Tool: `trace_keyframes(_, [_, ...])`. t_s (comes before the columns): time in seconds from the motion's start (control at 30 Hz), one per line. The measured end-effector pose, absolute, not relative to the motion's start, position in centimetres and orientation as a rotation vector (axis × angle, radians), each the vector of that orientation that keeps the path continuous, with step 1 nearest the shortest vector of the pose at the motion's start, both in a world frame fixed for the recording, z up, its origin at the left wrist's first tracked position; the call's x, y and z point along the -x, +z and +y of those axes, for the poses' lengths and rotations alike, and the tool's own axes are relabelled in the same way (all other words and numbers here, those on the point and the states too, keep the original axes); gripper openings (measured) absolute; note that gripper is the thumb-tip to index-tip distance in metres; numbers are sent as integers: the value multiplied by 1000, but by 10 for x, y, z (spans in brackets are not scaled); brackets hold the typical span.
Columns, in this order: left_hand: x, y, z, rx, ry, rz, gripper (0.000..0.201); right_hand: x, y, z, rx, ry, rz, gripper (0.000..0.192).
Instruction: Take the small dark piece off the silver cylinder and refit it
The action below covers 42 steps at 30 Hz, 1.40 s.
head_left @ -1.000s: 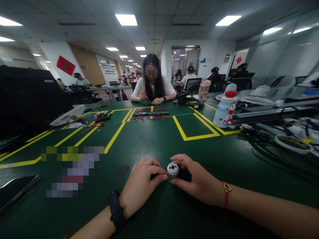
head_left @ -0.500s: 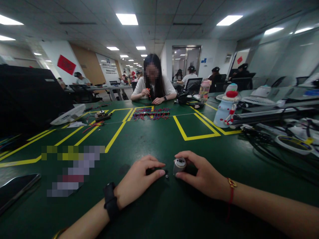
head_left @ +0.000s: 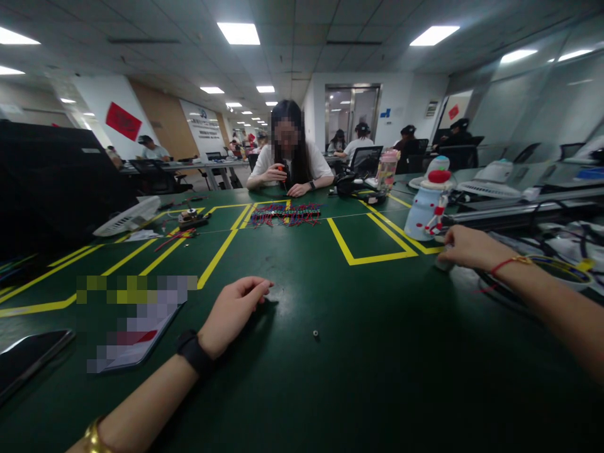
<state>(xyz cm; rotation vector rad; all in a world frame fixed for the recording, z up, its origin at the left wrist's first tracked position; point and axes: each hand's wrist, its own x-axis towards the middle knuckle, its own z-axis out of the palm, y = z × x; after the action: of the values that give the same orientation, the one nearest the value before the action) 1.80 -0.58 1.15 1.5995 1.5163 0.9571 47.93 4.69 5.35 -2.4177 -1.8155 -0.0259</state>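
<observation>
Green table point(head_left: 330, 377) with yellow lines carries a small ring point(head_left: 315, 333) and wires point(head_left: 285, 216)

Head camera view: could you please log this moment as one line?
left hand: loosely curled on green table | right hand: on small grey cylinder, table's right | tiny metal ring: loose, between hands

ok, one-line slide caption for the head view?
Left hand rests curled on the green table, right hand reaches toward the snowman bottle; a small part lies between.

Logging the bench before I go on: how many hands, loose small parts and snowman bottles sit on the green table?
Hands, wearer's: 2 (left hand, right hand)
Hands, co-worker's: 2
Small loose part: 1
Snowman bottle: 1
Total: 6
</observation>
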Motion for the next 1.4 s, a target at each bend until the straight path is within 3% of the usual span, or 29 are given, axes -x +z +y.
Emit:
trace_keyframes(0.13, [-18,8,-4,-1609,942,1530,40,-483,54,46,2474,-3,-1812,44])
trace_keyframes(0.2, [-17,6,-2,-1610,947,1534,40,-464,55,38,2397,-205,-1844,53])
trace_keyframes(0.27, [-17,4,-1,-1611,947,1540,40,-431,54,26,2134,-353,-1994,49])
trace_keyframes(0.37, [-17,4,-1,-1622,938,1555,40,-366,44,-3,1577,-68,-2322,34])
trace_keyframes(0.43, [-17,4,-1,-1636,938,1561,40,-324,33,-24,1281,142,-2461,37])
trace_keyframes(0.53, [-16,3,-2,-1646,950,1553,40,-282,18,-50,963,201,-2622,45])
trace_keyframes(0.6, [-16,2,-3,-1648,954,1549,40,-271,13,-57,860,247,-2695,35])
trace_keyframes(0.67, [-15,1,-3,-1650,946,1554,40,-271,11,-58,863,339,-2697,24])
trace_keyframes(0.83, [-16,4,-3,-1641,920,1556,39,-300,23,-43,1065,444,-2417,22])
trace_keyframes(1.13, [-16,3,-2,-1636,915,1546,39,-383,54,12,1564,98,-1924,30])
trace_keyframes(1.4, [-16,4,-3,-1629,915,1561,39,-452,73,31,1899,-134,-1843,31])
